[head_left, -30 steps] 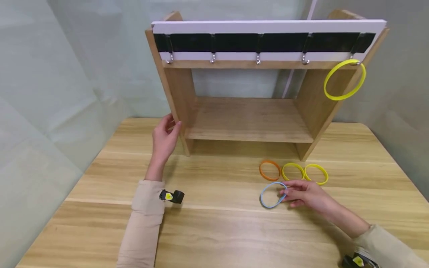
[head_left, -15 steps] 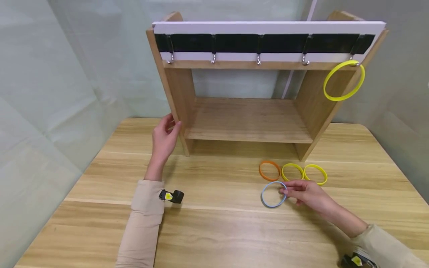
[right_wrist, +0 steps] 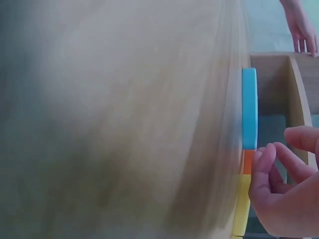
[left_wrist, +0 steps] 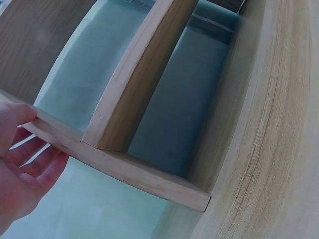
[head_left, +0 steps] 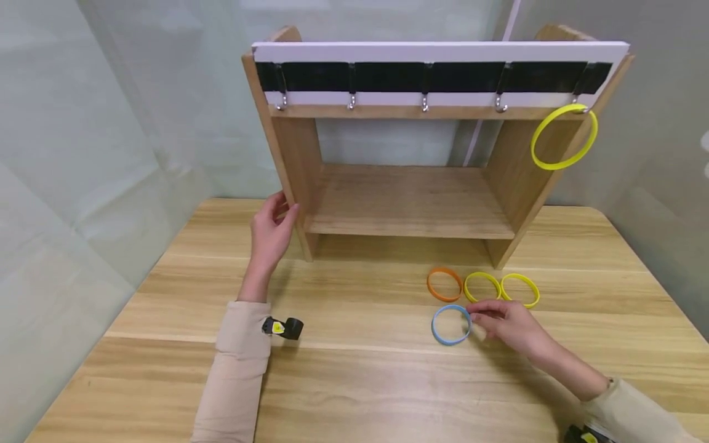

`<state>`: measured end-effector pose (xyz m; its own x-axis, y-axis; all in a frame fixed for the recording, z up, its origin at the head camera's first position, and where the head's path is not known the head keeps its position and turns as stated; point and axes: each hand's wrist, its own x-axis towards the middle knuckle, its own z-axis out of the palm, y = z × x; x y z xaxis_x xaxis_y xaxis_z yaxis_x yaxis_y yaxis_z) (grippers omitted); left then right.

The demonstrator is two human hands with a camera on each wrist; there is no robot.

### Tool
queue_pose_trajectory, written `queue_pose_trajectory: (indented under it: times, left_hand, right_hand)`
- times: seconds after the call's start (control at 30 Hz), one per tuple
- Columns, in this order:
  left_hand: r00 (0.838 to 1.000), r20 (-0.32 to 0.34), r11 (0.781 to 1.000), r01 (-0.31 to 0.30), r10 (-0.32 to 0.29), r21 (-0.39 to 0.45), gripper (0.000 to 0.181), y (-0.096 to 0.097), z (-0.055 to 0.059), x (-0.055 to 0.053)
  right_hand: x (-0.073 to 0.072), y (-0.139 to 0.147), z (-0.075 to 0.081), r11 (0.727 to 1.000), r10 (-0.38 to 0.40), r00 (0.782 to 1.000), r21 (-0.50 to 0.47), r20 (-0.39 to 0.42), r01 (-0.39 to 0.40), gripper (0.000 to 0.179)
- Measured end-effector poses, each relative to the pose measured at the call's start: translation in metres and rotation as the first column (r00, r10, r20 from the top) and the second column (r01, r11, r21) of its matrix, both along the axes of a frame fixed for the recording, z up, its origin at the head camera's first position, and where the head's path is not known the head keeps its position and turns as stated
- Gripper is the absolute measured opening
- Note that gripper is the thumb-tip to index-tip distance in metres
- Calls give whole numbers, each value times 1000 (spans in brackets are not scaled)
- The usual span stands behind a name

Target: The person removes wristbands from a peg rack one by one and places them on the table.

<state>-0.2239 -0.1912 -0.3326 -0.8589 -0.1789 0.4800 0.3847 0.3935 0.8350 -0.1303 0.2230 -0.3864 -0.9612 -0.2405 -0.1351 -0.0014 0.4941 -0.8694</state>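
My left hand [head_left: 270, 231] grips the front edge of the left side panel of a wooden shelf [head_left: 410, 200]. In the left wrist view, its thumb and fingers lie on opposite sides of that panel [left_wrist: 139, 174]. A blue ring [head_left: 434, 331] lies flat on the table, in front of an orange ring [head_left: 429, 287] and two yellow rings [head_left: 519, 275]. At the blue ring's right edge is my right hand [head_left: 512, 326], its fingers loosely bent and the ring not between them. In the right wrist view, the fingertips are close beside the blue ring [right_wrist: 249, 109]; contact is unclear.
A white board with a black strip [head_left: 388, 77] spans the shelf's top front. Several metal hooks [head_left: 424, 104] hang from it. Another yellow ring [head_left: 592, 132] hangs on the rightmost hook. The wooden table [head_left: 354, 394] extends in front, with pale sheeting [head_left: 111, 123] behind.
The blue ring was tilted up in my right hand's fingers and now lies flat on the table. My left hand keeps its grip on the shelf. The head view has shifted slightly.
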Motion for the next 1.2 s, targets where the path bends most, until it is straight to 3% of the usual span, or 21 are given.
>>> queue_pose_trajectory:
  times: [0.23,0.4,0.57,0.77,0.9,1.07,1.2]
  left_hand:
    - [1000,2,1000,0,0,-3,40,0,0,0]
    - [1000,-2,1000,4,-4,2,40,1,1,-1]
    - [1000,1,1000,-15,15,6,39,-1,-1,-1]
    - [1000,0,1000,6,-6,24,39,0,-1,0]
    - [1000,20,999,7,-8,38,39,4,6,7]
    - [999,37,1000,2,-3,22,38,12,22,20]
    - [999,38,1000,7,-7,23,40,7,15,12]
  right_hand:
    - [-7,4,8,1000,-13,994,7,-113,14,28]
    - [-20,15,31,999,-20,983,-40,-183,13,33]
    - [-33,30,60,983,-37,951,-184,-307,-22,24]
    - [-45,46,86,936,-78,938,-349,-339,-48,23]
    - [-52,50,104,961,-111,930,-277,-351,11,22]
    - [-58,53,129,989,-140,920,-89,-367,115,38]
    - [-65,58,144,993,-119,913,-34,-389,115,41]
